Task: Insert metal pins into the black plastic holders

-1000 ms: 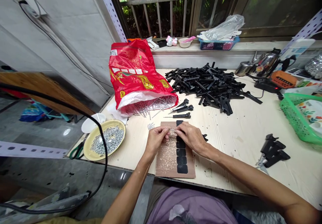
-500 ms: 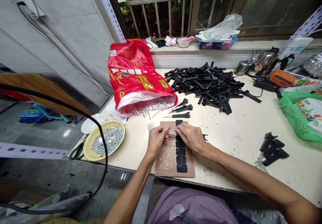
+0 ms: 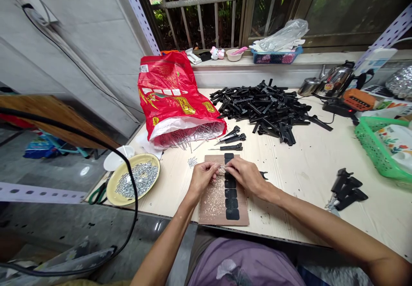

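My left hand [image 3: 202, 175] and my right hand [image 3: 246, 173] meet over a brown cardboard piece [image 3: 211, 204], both with fingertips pinched. Between them shows a thin silvery metal pin [image 3: 222, 167]; finer detail is too small to make out. A column of black rounded pads [image 3: 232, 203] runs along the cardboard, which is strewn with pale specks. Behind my right hand pokes the forked end of a black part [image 3: 264, 175], mostly hidden. Just past the cardboard lie several black handles with thin metal tips [image 3: 232, 147]. A few tiny silvery pieces [image 3: 192, 161] rest by my left hand.
A red bag [image 3: 174, 93] spills metal pins at the back left. Behind the cardboard rises a heap of black plastic parts [image 3: 267, 108]. A yellow plate [image 3: 111, 191] of small metal pieces stands left. More black-handled pieces [image 3: 349, 191] and a green basket [image 3: 370, 153] are right.
Both hands stay over the cardboard, still pinching. My right hand's fingers have shifted slightly around the pin. The rest of the table looks the same.
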Demonstrator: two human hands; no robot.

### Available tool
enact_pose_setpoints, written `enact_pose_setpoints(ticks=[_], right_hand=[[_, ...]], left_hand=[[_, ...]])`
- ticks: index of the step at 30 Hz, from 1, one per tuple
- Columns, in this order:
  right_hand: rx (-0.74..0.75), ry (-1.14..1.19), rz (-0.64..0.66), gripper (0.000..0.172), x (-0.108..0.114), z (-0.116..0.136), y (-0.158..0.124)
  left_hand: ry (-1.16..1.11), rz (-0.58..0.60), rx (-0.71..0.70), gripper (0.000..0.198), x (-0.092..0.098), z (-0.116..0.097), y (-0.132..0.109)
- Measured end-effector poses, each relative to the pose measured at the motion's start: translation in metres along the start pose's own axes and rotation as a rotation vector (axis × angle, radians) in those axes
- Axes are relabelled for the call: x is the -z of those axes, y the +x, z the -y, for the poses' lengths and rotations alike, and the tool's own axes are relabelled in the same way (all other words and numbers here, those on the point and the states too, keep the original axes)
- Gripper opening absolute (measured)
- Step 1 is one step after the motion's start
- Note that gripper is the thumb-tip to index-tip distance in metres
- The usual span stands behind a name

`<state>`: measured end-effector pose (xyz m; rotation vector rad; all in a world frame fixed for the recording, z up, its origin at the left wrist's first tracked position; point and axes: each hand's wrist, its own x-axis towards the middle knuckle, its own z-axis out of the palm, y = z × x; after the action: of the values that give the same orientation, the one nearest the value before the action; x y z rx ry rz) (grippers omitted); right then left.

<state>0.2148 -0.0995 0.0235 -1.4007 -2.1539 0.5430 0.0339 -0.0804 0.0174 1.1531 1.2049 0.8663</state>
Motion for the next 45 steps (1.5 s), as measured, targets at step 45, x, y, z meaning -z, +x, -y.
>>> enact_pose_setpoints(ticks=[45], right_hand=[[-0.107,0.185,-0.145,0.016,0.008,-0.049,-0.010]], left_hand=[[0.280,-0.001,-0.165,0.032,-0.013,0.017,0.012]])
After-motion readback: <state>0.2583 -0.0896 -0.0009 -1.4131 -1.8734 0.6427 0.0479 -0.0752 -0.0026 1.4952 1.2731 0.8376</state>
